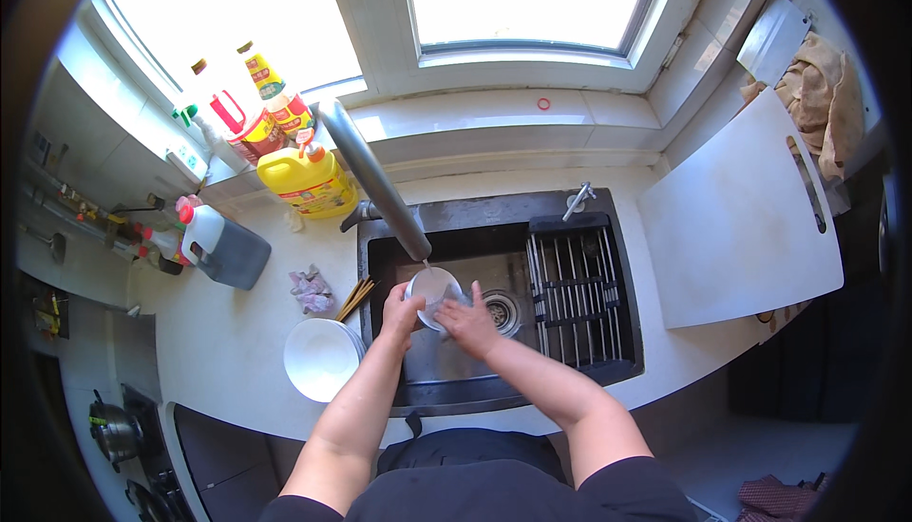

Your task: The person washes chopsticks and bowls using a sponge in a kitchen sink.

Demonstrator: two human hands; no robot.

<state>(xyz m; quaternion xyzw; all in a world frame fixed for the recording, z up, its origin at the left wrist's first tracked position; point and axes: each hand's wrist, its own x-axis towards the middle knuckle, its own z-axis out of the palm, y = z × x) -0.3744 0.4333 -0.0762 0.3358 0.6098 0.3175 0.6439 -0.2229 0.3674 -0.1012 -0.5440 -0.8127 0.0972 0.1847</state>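
Note:
Over the left side of the dark sink (446, 398), my left hand (401, 315) grips a white bowl (432, 283) by its near left rim, thumb on top. The bowl sits tilted beneath the grey faucet (375, 175), whose spout end is just above it. My right hand (467, 324) reaches in from the right, its fingers at the bowl's inside and edge. Under those fingers is a greyish patch that looks like a thin cloth (450, 302); it is partly hidden and blurred. The sink drain (500, 313) shows just right of my right hand.
Stacked white bowls (321, 360), chopsticks (357, 298) and a crumpled cloth (312, 289) lie left of the sink. Behind stand a yellow jug (309, 183) and a dark-filled jug (228, 248). A drying rack (575, 284) spans the sink's right side; a white cutting board (741, 218) leans beyond it.

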